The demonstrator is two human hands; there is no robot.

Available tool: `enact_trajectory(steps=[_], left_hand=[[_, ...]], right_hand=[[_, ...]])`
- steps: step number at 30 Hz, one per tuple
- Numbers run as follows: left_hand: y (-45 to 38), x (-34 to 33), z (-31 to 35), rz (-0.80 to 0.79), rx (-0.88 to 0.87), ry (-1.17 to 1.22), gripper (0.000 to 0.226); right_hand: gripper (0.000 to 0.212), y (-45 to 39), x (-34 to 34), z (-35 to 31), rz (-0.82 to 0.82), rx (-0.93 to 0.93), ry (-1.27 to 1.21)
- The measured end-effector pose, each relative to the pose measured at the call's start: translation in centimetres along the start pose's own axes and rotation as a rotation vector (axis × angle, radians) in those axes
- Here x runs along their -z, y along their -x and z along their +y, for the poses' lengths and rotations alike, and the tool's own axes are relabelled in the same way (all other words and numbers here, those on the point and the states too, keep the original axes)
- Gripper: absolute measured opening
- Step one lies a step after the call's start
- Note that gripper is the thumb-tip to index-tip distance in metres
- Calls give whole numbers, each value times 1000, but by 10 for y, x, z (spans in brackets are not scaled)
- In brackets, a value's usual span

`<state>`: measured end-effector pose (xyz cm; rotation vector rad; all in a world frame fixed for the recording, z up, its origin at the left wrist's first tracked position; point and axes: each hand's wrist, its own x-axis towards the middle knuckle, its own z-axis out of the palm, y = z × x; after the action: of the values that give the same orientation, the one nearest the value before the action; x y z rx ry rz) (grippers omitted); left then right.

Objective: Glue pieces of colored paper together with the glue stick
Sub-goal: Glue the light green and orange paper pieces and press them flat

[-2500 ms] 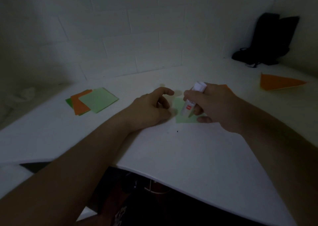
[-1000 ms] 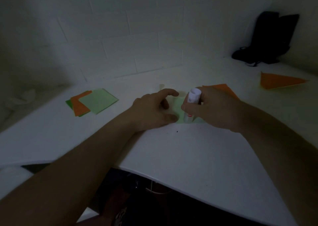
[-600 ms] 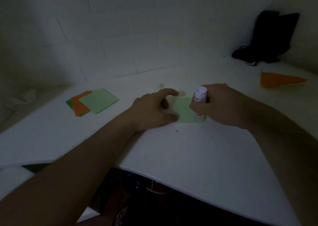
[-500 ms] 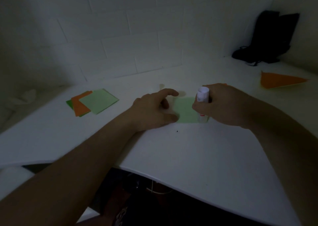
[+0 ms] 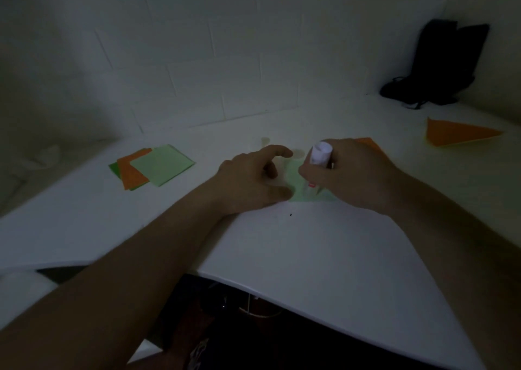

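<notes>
1. While the room is dim, the white bench (image 5: pixel 324 257) shows two bare forearms reaching in from the near edge.
2. Left hand (image 5: pixel 251 182): resting on the bench with fingers loosely arched, thumb tip pressing the near left edge of the light green paper (image 5: pixel 294 176); it grips nothing.
3. Right hand (image 5: pixel 355 176): fingers and thumb curled round the glue stick (image 5: pixel 320 155).
4. Glue stick: white tube, tilted slightly left at the top, a red mark near its lower end, which meets the light green paper; the tip itself is too dark to make out.
5. Light green paper: lying flat on the bench between the two hands, partly covered by both.
6. Orange sheet (image 5: pixel 369 144): only a corner visible, just behind the right hand.
7. Paper stack (image 5: pixel 153 166): far left on the bench, well apart from the hands; a light green square on top, an orange sheet under it, a darker green one at the bottom.
8. Orange triangle (image 5: pixel 456 134): folded piece, far right on the bench.
9. Black bag (image 5: pixel 439 65): standing in the far right corner against the wall.
10. Wall (image 5: pixel 197 45): white blocks behind the bench.
</notes>
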<state>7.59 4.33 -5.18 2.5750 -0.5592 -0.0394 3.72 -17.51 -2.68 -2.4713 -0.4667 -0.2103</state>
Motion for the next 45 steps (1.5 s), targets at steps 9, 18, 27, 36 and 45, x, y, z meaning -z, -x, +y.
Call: enact_trajectory(steps=[9,18,27,36,45], left_hand=[[2,1,2,-5,0,-10,64],[2,1,1,-14,-5,-7,67],[2,1,3,-13,-1,2,67],[2,1,2,-22,0,5,67],[2,1,0,1,-7,-2,64]], right_hand=[[20,-3,7,21,13,-43,28],[25,1,15,25,131,-34,155],[21,-3,3,15,54,-15,-19],[19,1,16,22,-7,-52,40],[28,2,20,23,19,-1,149]])
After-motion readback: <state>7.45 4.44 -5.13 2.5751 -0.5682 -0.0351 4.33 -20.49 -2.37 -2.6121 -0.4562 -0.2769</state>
